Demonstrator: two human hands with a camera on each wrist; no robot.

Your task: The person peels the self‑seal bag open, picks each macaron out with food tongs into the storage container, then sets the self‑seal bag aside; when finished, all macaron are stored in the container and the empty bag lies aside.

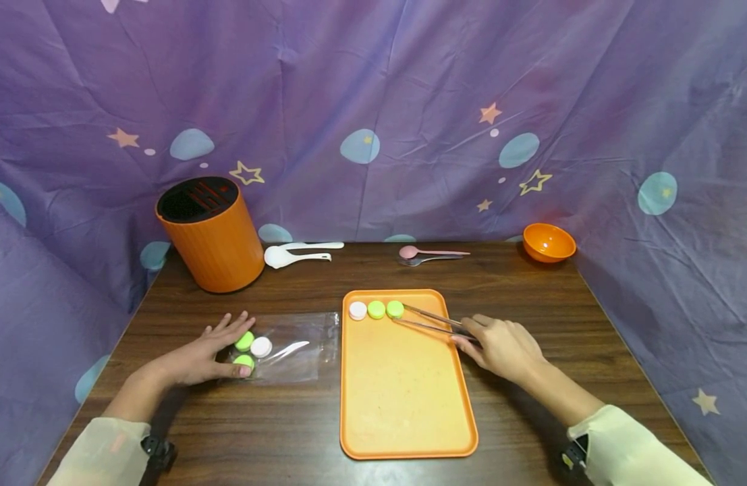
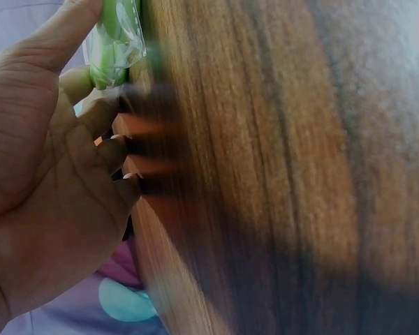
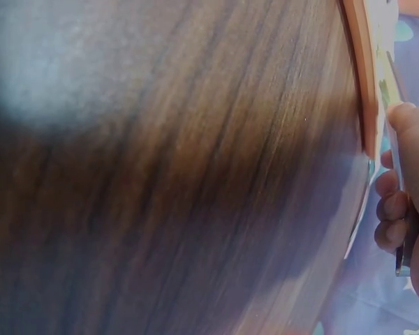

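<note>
My right hand point(image 1: 501, 347) grips a pair of metal tongs point(image 1: 430, 327), whose tips lie on either side of a round green disc point(image 1: 395, 309) on the orange tray point(image 1: 403, 405). Left of that disc, another green disc point(image 1: 376, 310) and a white disc point(image 1: 357, 310) complete a row along the tray's far edge. My left hand point(image 1: 200, 354) rests on a clear plastic bag point(image 1: 297, 368), fingers spread and thumb against a green disc point(image 1: 243, 362). A second green disc point(image 1: 245, 341) and a white disc point(image 1: 261, 347) are also in the bag. In the right wrist view, fingers curl round the tongs point(image 3: 403, 258).
An orange knife block point(image 1: 215, 246) stands at the back left, with white spoons point(image 1: 279, 257) beside it. A pink spoon point(image 1: 409, 252) and a fork point(image 1: 411, 261) lie at the back. The orange bowl point(image 1: 549, 244) is at the far right corner. A purple cloth point(image 1: 324, 88) hangs behind.
</note>
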